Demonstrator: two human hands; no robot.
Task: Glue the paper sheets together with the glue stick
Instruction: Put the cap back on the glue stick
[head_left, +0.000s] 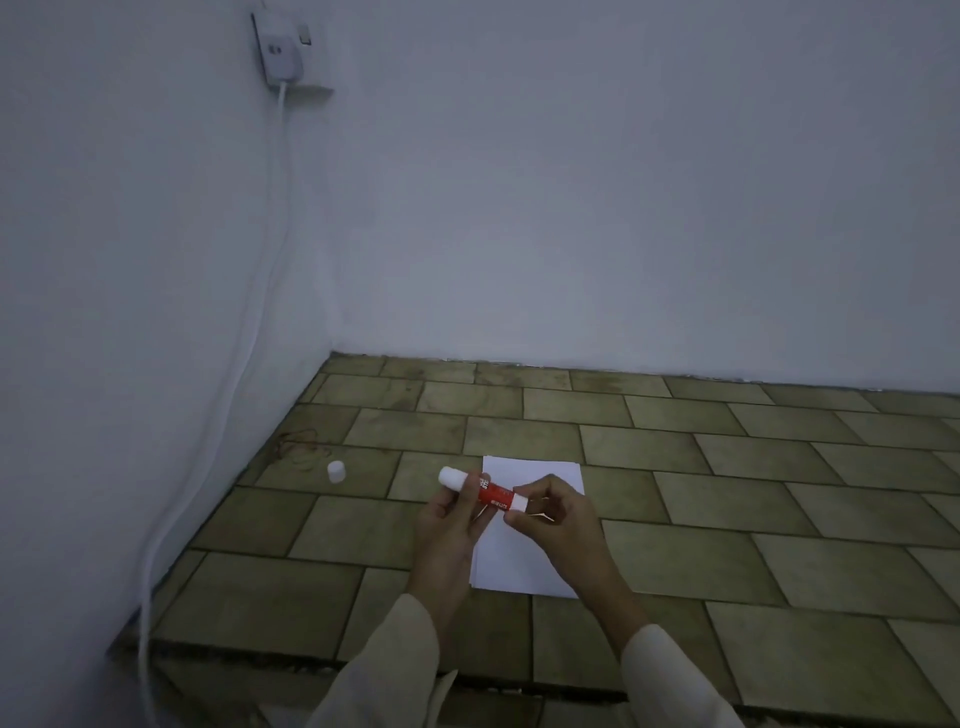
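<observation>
The uncapped glue stick (496, 493) is held slanted at lower centre, above the white paper sheets (524, 569) on the tiled floor (727, 519). The left hand (452, 525) has its grip around the red body. The right hand (556, 519) pinches the white base end. The white cap (336, 472) stands on the tiles at the left, well apart.

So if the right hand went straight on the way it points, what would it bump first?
Probably the left hand, which grips the glue stick just beyond where the right hand pinches its end. Farther that way lies the white cap, but lower, on the tiles.
</observation>
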